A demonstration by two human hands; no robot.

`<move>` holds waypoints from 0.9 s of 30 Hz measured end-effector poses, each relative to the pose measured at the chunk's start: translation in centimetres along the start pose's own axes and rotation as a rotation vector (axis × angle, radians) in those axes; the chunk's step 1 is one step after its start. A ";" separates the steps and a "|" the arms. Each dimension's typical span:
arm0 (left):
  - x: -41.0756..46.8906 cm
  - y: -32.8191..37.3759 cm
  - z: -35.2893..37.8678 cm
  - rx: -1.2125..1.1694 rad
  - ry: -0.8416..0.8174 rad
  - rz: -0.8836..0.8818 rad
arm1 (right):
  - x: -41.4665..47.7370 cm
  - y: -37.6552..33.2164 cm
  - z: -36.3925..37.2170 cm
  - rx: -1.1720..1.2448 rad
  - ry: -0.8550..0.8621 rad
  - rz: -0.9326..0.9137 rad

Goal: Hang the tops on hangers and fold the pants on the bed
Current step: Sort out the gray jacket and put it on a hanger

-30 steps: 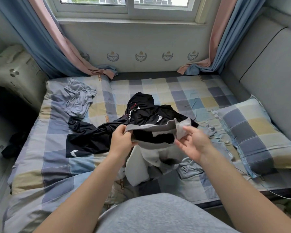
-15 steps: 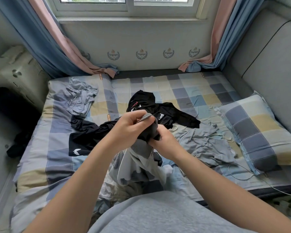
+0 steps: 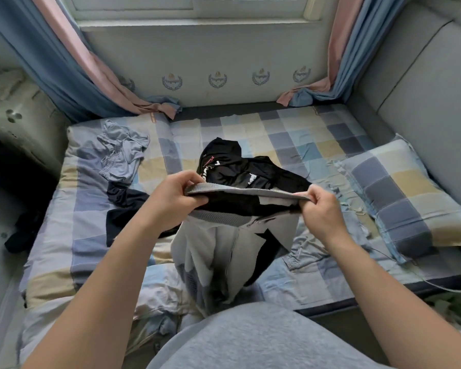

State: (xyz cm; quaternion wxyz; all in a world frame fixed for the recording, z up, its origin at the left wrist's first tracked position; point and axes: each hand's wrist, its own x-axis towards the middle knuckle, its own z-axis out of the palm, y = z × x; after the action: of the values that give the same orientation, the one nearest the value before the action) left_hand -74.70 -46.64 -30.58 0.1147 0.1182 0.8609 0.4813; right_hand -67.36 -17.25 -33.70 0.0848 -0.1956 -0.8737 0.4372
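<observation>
One grey-and-black garment (image 3: 224, 249) held over the bed (image 3: 290, 134).
Left hand (image 3: 176, 198) and right hand (image 3: 322, 211) each pinch its waistband; one pillow (image 3: 405, 193) nearby.

The grey, white and black garment (image 3: 224, 249) had a ribbed grey band. The crumpled black top (image 3: 234, 169) bore white lettering and a thin pink stripe. The checked bedsheet (image 3: 290, 134) and the checked pillow (image 3: 399, 193) showed blue, yellow and pale grey squares. The long fabric curtains (image 3: 45, 65) were blue and pink.
</observation>
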 end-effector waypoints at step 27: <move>-10.2 16.4 27.0 0.158 -0.789 0.486 | -32.5 3.8 -20.7 0.859 0.754 0.400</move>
State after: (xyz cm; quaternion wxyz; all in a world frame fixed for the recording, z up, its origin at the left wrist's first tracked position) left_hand -55.15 -19.88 -29.47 0.3078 0.4985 0.7331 0.3455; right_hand -30.20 -13.58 -23.47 0.3762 -0.4460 -0.4748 0.6589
